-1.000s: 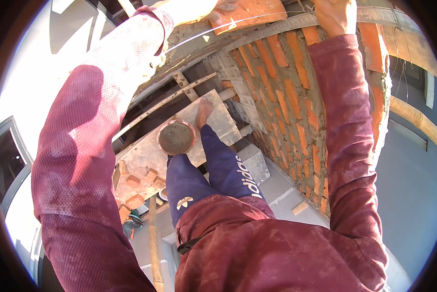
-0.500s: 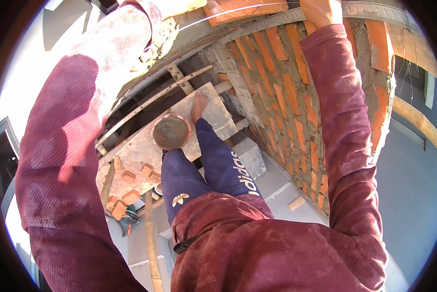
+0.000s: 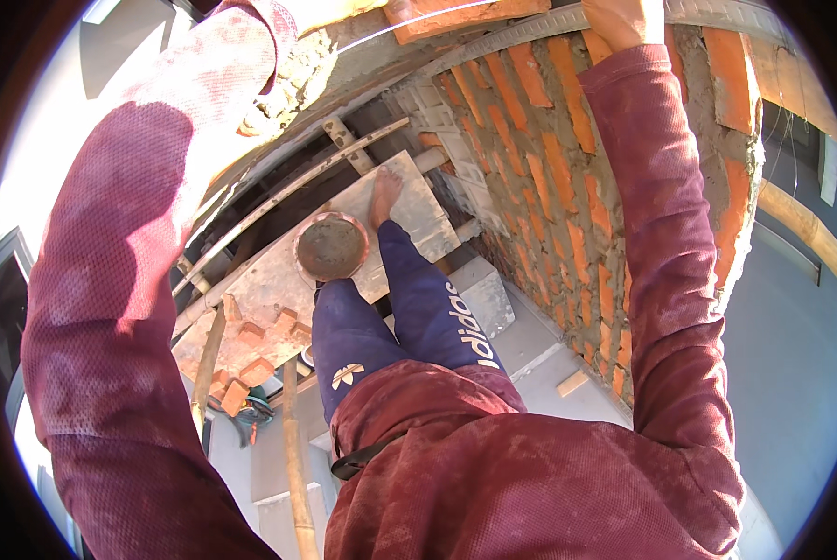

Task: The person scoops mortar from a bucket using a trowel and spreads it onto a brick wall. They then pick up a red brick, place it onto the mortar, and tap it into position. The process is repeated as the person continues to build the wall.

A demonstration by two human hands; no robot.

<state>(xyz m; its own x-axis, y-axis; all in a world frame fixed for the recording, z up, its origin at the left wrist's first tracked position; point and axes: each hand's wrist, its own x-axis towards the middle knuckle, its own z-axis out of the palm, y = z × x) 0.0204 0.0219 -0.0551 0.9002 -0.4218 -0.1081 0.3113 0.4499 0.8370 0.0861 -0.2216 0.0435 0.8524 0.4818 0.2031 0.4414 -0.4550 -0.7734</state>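
Note:
My left hand (image 3: 379, 7), cut off by the top edge, has its visible fingertips on the end of an orange brick (image 3: 474, 21). A thin white line (image 3: 362, 39) runs past that brick. Below my left wrist lies lumpy grey mortar (image 3: 297, 82) on a ledge. My right hand (image 3: 622, 19) is at the top edge, fingers curled down beside a long pale perforated strip (image 3: 722, 14); what they grip is hidden. The strip runs along the top of a brick wall (image 3: 554, 187) with thick mortar joints, which falls away below my right sleeve.
My bare foot is on a plank platform (image 3: 362, 196) beside a round pan of grey mortar (image 3: 333, 245). Loose bricks (image 3: 255, 371) lie at its lower left. Bamboo poles (image 3: 292, 448), pale steps (image 3: 530, 364), a green hose-like item (image 3: 258, 411) and dark gaps between beams surround it.
Both arms have shifted a little upward in view, the left one also leftward, uncovering more of the mortar under that wrist. The view has shifted slightly; both hands remain at the top.

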